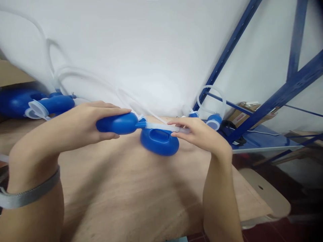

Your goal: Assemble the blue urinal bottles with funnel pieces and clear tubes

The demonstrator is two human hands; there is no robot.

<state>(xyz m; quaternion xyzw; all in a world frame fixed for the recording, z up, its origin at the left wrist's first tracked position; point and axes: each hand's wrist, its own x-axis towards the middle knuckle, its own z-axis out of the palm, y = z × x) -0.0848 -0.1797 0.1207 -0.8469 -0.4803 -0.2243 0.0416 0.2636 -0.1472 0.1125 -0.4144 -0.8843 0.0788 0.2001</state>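
Observation:
My left hand (83, 124) is wrapped round a blue rubber bulb (118, 123) and holds it level above the wooden table (131, 195). A clear tube (161, 126) runs out of the bulb's right end. My right hand (199, 134) pinches that tube with its fingertips. Just below the tube, a blue oval mask-like piece (159, 142) lies on the table.
More blue bulbs with clear caps (47, 107) and looped clear hoses (75, 72) lie at the back left against the white wall. Another looped hose with a blue cap (214, 120) sits at the back right. A blue metal rack (277, 97) stands right, a wooden stool (267, 195) below it.

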